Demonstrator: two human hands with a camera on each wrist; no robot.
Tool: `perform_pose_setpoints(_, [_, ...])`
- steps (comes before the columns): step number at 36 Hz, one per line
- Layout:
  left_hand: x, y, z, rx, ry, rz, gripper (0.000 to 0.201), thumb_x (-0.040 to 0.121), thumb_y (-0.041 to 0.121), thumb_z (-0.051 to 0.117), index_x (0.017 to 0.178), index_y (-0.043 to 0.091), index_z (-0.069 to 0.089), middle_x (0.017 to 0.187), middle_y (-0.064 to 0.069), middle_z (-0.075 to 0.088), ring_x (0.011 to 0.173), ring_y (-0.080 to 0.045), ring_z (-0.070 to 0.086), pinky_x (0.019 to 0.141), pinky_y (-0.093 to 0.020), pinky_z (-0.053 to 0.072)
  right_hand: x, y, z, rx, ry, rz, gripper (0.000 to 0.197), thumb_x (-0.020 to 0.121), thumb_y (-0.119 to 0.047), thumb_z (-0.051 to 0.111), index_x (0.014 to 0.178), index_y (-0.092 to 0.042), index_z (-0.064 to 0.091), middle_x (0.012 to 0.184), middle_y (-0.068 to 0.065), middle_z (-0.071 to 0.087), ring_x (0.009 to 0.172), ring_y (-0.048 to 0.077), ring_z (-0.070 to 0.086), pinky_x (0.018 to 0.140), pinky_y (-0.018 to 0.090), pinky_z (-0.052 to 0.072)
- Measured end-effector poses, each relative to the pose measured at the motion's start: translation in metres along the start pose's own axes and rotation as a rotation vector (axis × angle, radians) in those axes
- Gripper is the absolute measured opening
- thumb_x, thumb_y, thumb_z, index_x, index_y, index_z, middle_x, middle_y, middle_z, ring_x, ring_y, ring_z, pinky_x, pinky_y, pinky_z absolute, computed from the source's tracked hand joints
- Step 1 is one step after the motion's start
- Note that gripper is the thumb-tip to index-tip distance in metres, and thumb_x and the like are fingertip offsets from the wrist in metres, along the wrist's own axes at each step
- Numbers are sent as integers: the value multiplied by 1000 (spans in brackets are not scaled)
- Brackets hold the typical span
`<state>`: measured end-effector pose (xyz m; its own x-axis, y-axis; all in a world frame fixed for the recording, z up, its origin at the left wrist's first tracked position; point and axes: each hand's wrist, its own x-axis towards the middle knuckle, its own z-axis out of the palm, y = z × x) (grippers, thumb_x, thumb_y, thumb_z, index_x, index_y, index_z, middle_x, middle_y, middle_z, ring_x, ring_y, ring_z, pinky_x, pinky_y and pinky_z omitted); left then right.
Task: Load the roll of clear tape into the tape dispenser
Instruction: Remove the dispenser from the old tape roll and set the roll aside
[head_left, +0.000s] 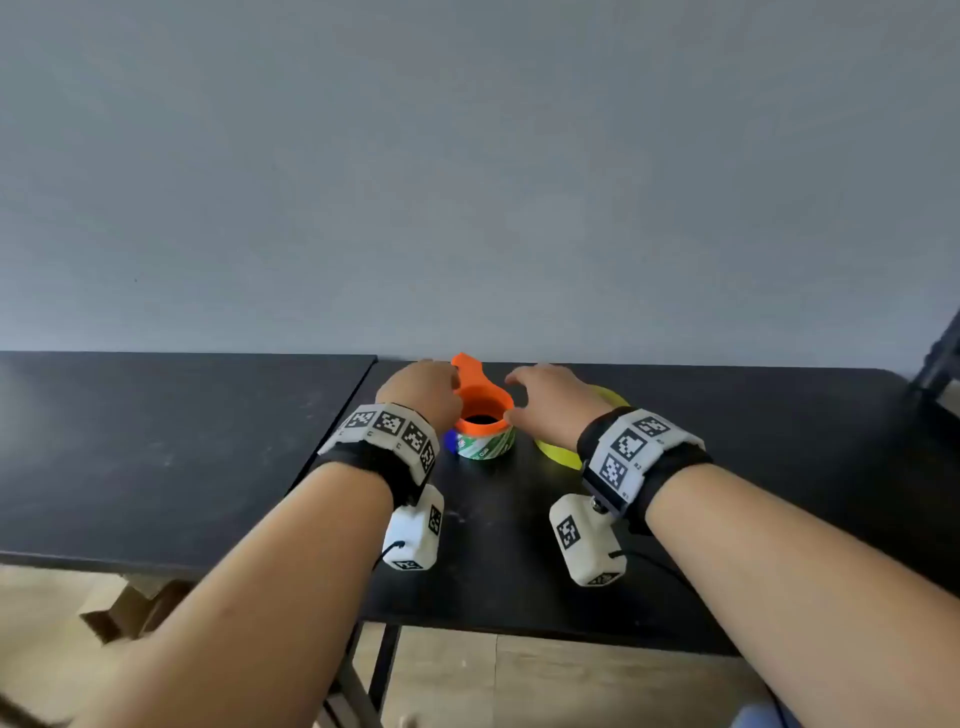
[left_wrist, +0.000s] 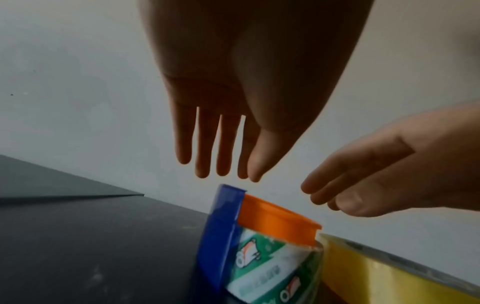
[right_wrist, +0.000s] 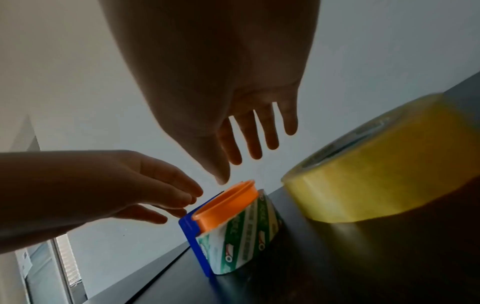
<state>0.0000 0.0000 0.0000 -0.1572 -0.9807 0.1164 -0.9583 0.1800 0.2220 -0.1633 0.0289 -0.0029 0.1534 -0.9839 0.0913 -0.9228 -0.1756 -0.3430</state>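
Clear tape roll (right_wrist: 244, 230) seated on orange dispenser (head_left: 480, 405); left hand (left_wrist: 233, 102), right hand (right_wrist: 221, 98) hovering, fingers straight, apart, gripping nothing. Risk: careless nudge tipping dispenser.

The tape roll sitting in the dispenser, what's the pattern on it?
Green and white diagonal stripes on the tape roll, clearest in the right wrist view.

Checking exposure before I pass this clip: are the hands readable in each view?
Head view: evenly lit, left hand and right hand clear. Left wrist view: backlit by the pale wall, hand dark. Right wrist view: likewise backlit, and the yellowish tape roll is blurred.
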Motion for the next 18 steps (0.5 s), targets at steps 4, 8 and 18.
perform_pose_setpoints(4, [2,-6,5,1,-29,-28,32,91,17,51,120,18,64,123,-7,60,109,-26,60,93,-39,51,5,3,5,-52,-67,18,39,91,-33,55,127,-18,59,124,8,63,119,27,53,98,44,48])
perform_pose_setpoints(8, [3,-8,4,-3,-35,-32,31,89,14,52,116,17,66,120,-7,63,106,-25,61,92,-39,52,11,3,9,-68,-96,17,33,91,-32,56,121,-19,61,116,6,66,114,26,56,94,44,51])
perform_pose_setpoints(18, [5,-28,2,-4,-11,-90,40,91,2,46,125,19,60,130,-7,56,113,-26,58,97,-38,50,26,-8,16,-44,-72,6,26,91,-27,57,114,-22,66,113,4,68,107,28,62,97,47,49])
